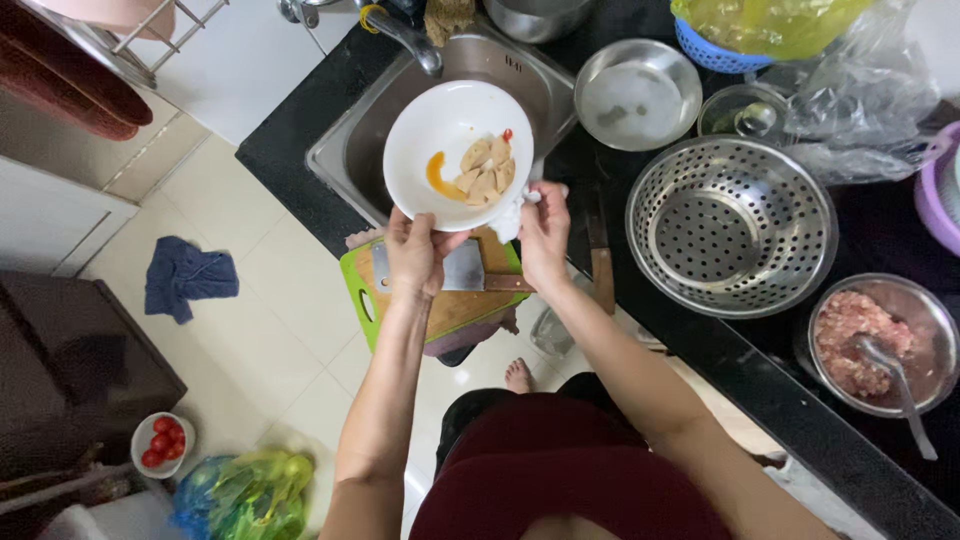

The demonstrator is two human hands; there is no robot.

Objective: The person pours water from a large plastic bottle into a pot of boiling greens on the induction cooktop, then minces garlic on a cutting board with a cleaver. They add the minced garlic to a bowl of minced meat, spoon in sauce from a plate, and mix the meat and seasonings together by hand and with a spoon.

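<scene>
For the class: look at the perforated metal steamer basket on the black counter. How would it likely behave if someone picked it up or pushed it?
The steamer basket looks like thin, shiny metal full of holes, so it is probably stiff and light for its size. Its broad, low shape suggests it would slide on the black counter rather than tip. The smooth rim could be slippery if wet.

Home kitchen, probably: steel sink (360,150), black counter (700,340), colander (730,225), chopping board (450,305).
</scene>
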